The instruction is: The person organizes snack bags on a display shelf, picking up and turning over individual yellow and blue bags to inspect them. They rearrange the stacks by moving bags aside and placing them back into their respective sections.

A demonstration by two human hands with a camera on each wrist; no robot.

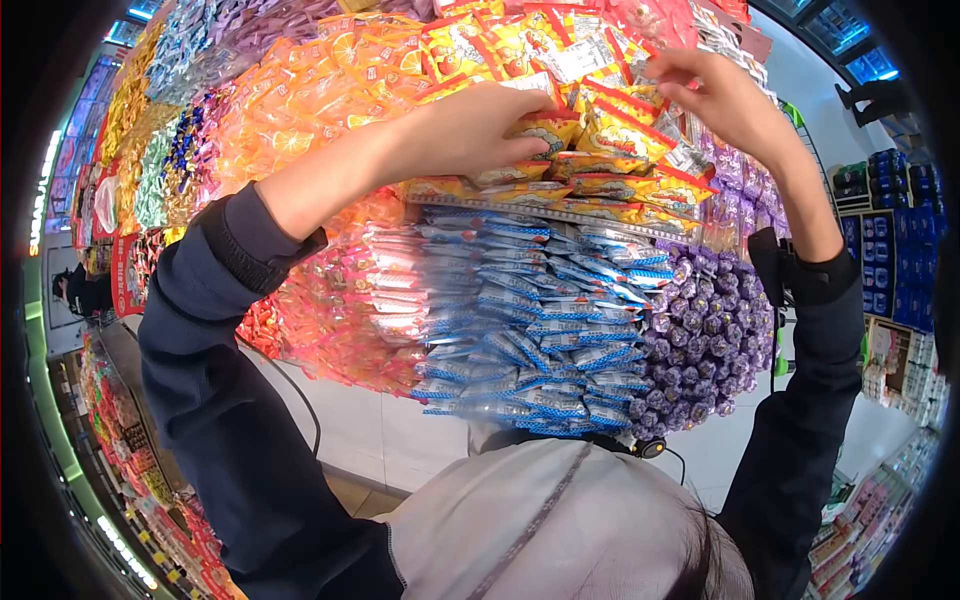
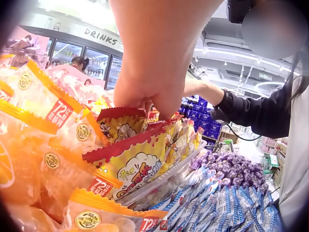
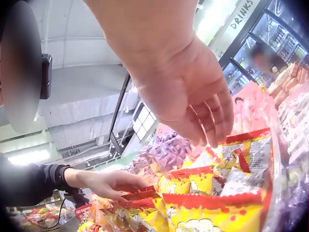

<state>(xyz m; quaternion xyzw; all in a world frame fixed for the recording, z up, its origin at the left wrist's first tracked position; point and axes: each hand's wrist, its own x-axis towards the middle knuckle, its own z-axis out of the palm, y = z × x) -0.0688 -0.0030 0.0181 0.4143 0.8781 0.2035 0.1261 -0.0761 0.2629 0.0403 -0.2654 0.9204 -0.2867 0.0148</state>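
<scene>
Yellow snack packets with red crimped edges [image 1: 625, 130] stand in rows in a clear-edged bin. My left hand [image 1: 465, 125] reaches in from the left and pinches the upper edge of one yellow packet [image 1: 548, 128] between thumb and fingers. In the left wrist view its fingertips are partly hidden behind the red-edged packets [image 2: 140, 162]. My right hand [image 1: 725, 95] hovers over the right side of the same bin, its fingers loosely bent and holding nothing. Below it in the right wrist view lie yellow packets [image 3: 212, 212] and a packet turned to its white printed back [image 3: 258, 152].
Orange candy bags [image 1: 310, 85] fill the left side. Nearer me are blue-and-white packets [image 1: 530, 330] and purple-wrapped candies [image 1: 700, 330]. A clear divider [image 1: 560, 213] runs along the bin's near edge. Another person [image 2: 80, 64] is by the drinks fridges.
</scene>
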